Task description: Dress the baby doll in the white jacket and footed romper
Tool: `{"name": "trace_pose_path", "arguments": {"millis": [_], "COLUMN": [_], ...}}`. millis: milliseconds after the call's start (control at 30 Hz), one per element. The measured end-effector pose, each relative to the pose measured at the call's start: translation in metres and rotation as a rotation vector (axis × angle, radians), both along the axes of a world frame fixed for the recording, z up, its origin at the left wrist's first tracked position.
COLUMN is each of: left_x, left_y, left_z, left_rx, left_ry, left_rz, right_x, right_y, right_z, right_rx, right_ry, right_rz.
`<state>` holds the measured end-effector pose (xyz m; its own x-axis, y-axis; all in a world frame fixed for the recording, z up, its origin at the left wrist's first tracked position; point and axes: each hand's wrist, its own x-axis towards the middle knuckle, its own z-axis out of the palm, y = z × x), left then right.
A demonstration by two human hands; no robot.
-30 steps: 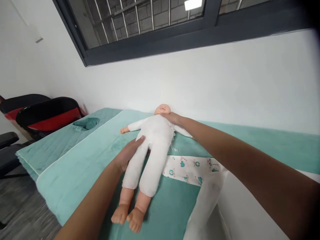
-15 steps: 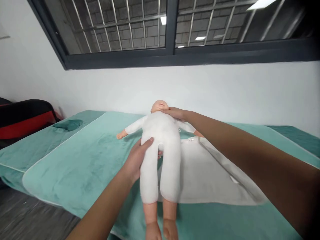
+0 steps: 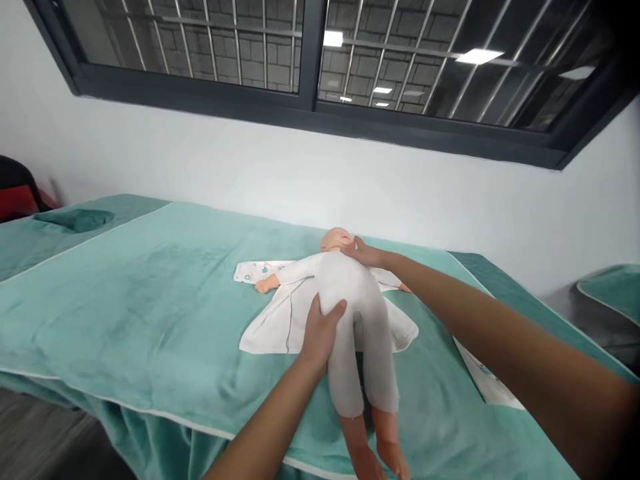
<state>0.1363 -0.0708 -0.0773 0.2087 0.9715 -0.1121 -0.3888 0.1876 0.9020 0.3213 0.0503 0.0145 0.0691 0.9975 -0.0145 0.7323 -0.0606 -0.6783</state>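
A baby doll (image 3: 350,283) with a white cloth body lies face up, or is held just above the bed; I cannot tell if it bears full weight. Its bare feet point toward me. My left hand (image 3: 323,327) grips the doll's hip, thumb on top, fingers hidden beneath. At the neck, below the doll's chin, my right hand (image 3: 365,252) holds the shoulder and neck area, its fingers partly hidden. Spread under the doll is an open white baby jacket (image 3: 273,327), with a small print showing on its sleeve (image 3: 257,271). The doll's arms stretch out to both sides.
A green plush-covered bed (image 3: 150,300) stands against the white wall (image 3: 200,160) under a barred window (image 3: 307,53). Another white printed cloth (image 3: 493,380) lies right, partly behind my right forearm. A red and black object (image 3: 17,193) is at the far left.
The doll, held in both hands, has moved over the white jacket, which earlier showed mostly at its right. The view has swung to the right.
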Motion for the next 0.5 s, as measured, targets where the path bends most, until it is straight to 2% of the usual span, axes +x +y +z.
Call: {"name": "trace_pose_path", "arguments": {"millis": [67, 133, 200, 300, 400, 500], "left_x": [0.0, -0.002, -0.003, -0.004, -0.006, -0.01], "left_y": [0.002, 0.003, 0.003, 0.002, 0.001, -0.002], "left_z": [-0.009, -0.014, -0.015, -0.014, -0.013, -0.012], "left_rx": [0.027, 0.041, 0.043, 0.045, 0.057, 0.1], "left_ry": [0.051, 0.097, 0.125, 0.15, 0.21, 0.262], "left_rz": [0.023, 0.034, 0.044, 0.051, 0.062, 0.042], "right_x": [0.0, -0.007, -0.022, -0.059, -0.097, -0.117], "right_y": [0.002, 0.005, 0.006, 0.011, 0.023, 0.036], "right_z": [-0.002, -0.002, -0.004, -0.014, -0.029, -0.04], "right_rx": [-0.029, 0.054, 0.217, 0.369, 0.298, 0.133], "right_ry": [-0.179, -0.441, -0.635, -0.689, -0.746, -0.799], "right_rz": [-0.022, -0.007, 0.126, 0.455, 0.67, 0.72]}}
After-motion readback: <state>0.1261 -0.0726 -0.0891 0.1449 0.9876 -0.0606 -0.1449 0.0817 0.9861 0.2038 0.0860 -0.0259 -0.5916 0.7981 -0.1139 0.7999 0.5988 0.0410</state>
